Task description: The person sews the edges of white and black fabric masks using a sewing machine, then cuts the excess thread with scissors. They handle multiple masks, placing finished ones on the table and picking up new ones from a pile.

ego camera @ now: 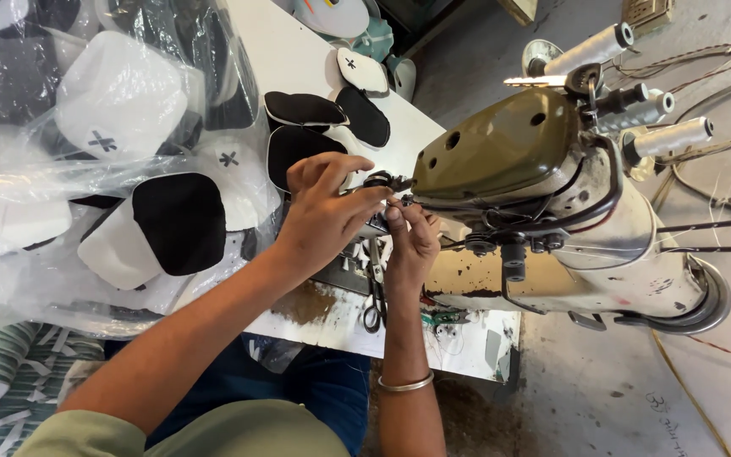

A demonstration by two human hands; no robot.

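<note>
White worktable (298, 59) carries an olive sewing machine (509, 152) at its near edge, where both hands meet: left hand (323, 216) and right hand (412, 245) pinch fingertips together at the needle area, steadying something too small to tell. Scissors (374, 296) lie beneath; bagged cap pieces (129, 169) sit beside.

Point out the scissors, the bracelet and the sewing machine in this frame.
scissors (374, 306): head view, on the handle loops below the hands.
bracelet (405, 385): head view, on the metal band around the right wrist.
sewing machine (501, 152): head view, on its olive-green top cover.
</note>
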